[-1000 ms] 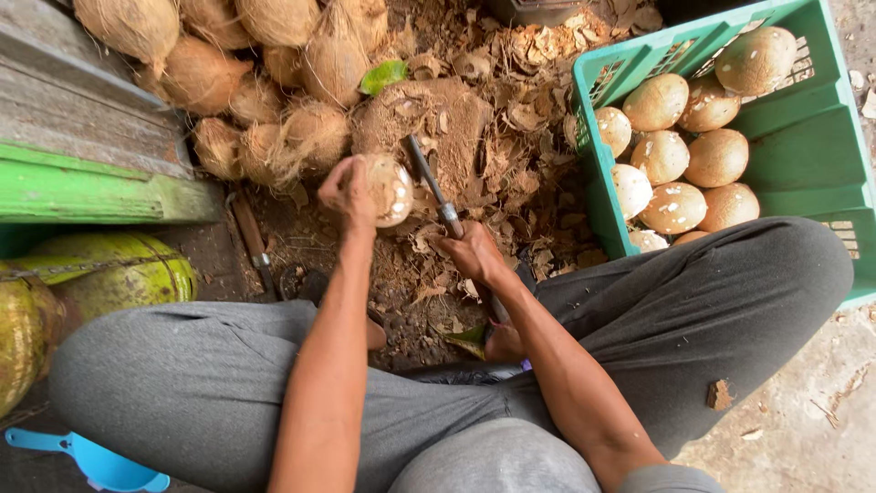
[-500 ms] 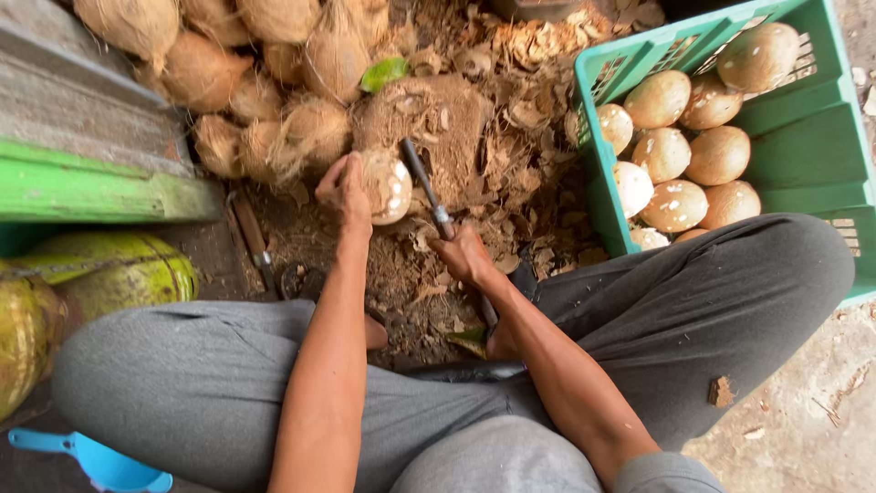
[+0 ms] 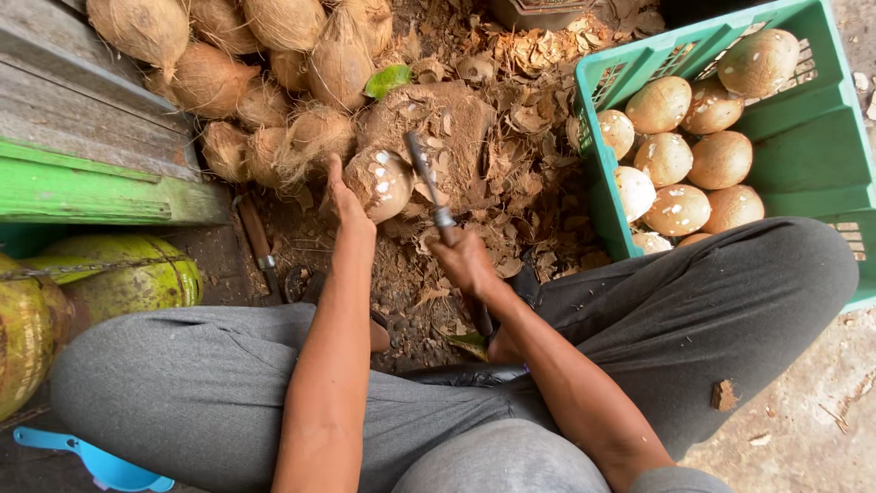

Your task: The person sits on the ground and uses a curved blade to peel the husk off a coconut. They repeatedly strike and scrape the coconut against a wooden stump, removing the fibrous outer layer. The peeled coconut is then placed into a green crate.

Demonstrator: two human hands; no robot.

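We are gripping the coconut (image 3: 381, 183) in the left hand (image 3: 345, 203), right hand (image 3: 465, 260) closed on the knife (image 3: 427, 187); we are keeping thumb clear, shaving shallow.

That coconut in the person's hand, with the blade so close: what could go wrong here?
The left hand grips the coconut right where the knife in the right hand lands, so a glancing stroke might cut the fingers. The rounded coconut could also twist out of a one-handed hold. And the blade works just above the person's knees, so a slip toward the body might reach a leg.
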